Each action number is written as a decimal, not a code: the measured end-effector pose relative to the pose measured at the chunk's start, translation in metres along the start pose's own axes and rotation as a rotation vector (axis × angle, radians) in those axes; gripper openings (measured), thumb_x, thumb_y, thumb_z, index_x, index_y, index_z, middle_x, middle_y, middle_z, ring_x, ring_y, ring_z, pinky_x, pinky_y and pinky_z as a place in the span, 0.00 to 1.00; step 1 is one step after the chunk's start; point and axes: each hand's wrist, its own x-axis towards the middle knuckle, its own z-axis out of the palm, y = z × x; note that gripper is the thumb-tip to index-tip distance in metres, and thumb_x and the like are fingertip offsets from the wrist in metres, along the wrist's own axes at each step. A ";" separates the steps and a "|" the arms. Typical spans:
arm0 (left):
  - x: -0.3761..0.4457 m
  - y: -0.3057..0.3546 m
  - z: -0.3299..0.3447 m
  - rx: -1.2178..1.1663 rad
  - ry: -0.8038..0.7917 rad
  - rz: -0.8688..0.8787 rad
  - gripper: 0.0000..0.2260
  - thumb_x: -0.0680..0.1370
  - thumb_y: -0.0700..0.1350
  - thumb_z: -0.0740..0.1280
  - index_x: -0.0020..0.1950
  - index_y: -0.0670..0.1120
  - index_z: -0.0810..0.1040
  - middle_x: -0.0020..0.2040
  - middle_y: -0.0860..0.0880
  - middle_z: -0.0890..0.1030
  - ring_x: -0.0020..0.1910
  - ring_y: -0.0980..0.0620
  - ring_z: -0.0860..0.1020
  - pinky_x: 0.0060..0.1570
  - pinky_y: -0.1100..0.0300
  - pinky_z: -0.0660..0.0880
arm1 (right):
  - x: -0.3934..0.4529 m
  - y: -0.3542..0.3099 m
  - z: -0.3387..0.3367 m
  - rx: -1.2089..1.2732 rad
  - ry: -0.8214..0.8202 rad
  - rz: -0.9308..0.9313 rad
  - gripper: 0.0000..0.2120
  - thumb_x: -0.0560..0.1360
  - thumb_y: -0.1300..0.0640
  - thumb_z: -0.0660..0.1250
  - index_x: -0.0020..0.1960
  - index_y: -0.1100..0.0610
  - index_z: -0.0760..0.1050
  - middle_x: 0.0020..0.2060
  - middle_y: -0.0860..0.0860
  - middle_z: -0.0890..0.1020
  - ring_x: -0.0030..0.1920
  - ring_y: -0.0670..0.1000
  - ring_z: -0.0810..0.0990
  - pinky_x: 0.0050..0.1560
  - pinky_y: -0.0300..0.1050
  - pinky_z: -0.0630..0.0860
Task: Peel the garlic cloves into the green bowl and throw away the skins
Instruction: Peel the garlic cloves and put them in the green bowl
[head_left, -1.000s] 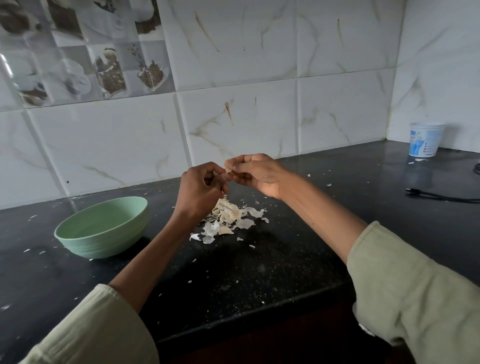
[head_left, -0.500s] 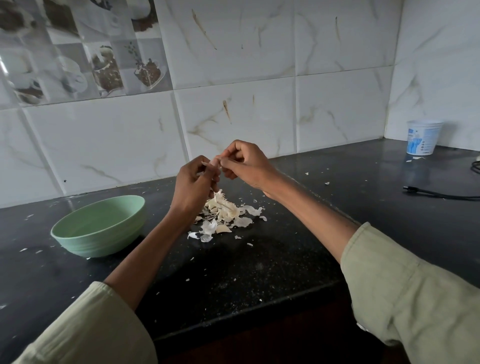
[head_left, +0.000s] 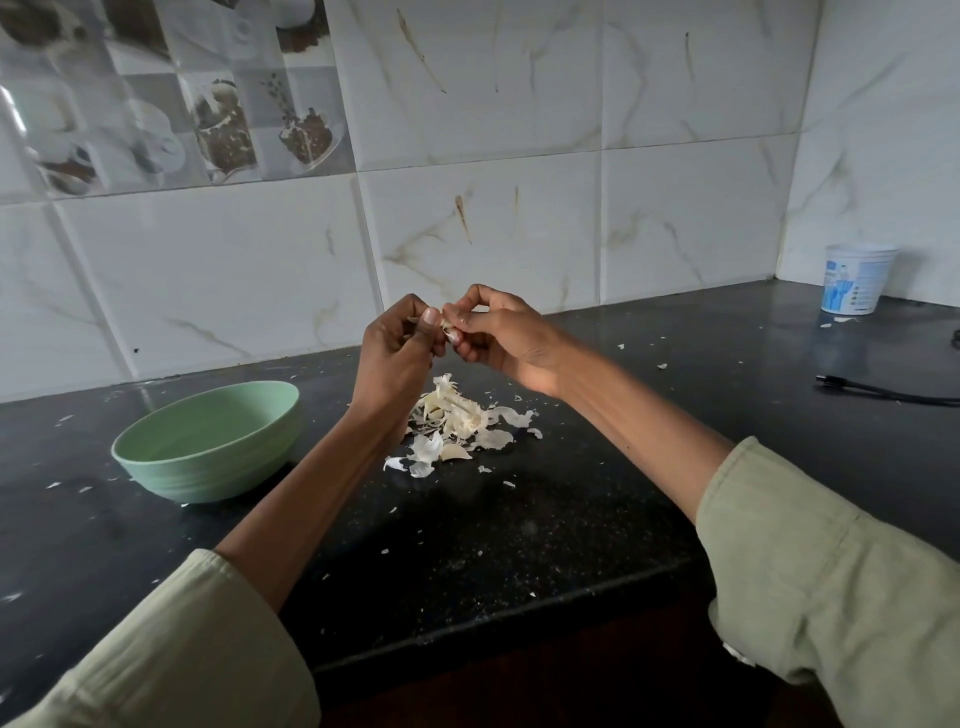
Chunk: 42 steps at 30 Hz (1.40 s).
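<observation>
Garlic clove (head_left: 451, 330) sits mid-frame, pinched between my left hand (head_left: 395, 358) and right hand (head_left: 506, 338), fingertips of both curled on it above the skins (head_left: 457, 426) piled on the black counter (head_left: 519, 535). Green bowl (head_left: 208, 441) rests at left.

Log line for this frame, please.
phase: peeling | left hand and right hand: pinch garlic clove | skins: piled on counter | green bowl: left of pile
</observation>
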 end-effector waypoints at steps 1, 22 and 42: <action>0.000 0.001 0.000 -0.003 -0.006 0.010 0.12 0.87 0.43 0.62 0.45 0.43 0.77 0.39 0.41 0.77 0.35 0.55 0.72 0.38 0.63 0.68 | 0.000 0.000 0.000 0.039 -0.002 0.023 0.09 0.81 0.63 0.69 0.44 0.56 0.73 0.34 0.52 0.80 0.33 0.47 0.76 0.33 0.37 0.75; 0.002 -0.003 -0.004 0.027 -0.049 0.022 0.12 0.86 0.41 0.63 0.43 0.44 0.77 0.37 0.46 0.78 0.36 0.55 0.73 0.39 0.63 0.70 | -0.002 -0.003 -0.004 0.180 -0.029 0.284 0.05 0.82 0.59 0.68 0.47 0.57 0.76 0.32 0.49 0.77 0.29 0.42 0.73 0.27 0.33 0.73; 0.005 -0.002 -0.009 0.314 0.149 0.000 0.06 0.79 0.33 0.64 0.45 0.39 0.80 0.37 0.43 0.82 0.37 0.51 0.77 0.39 0.56 0.72 | 0.005 0.012 0.005 -0.892 0.201 -0.711 0.14 0.71 0.58 0.81 0.39 0.59 0.75 0.36 0.48 0.83 0.37 0.50 0.83 0.40 0.48 0.82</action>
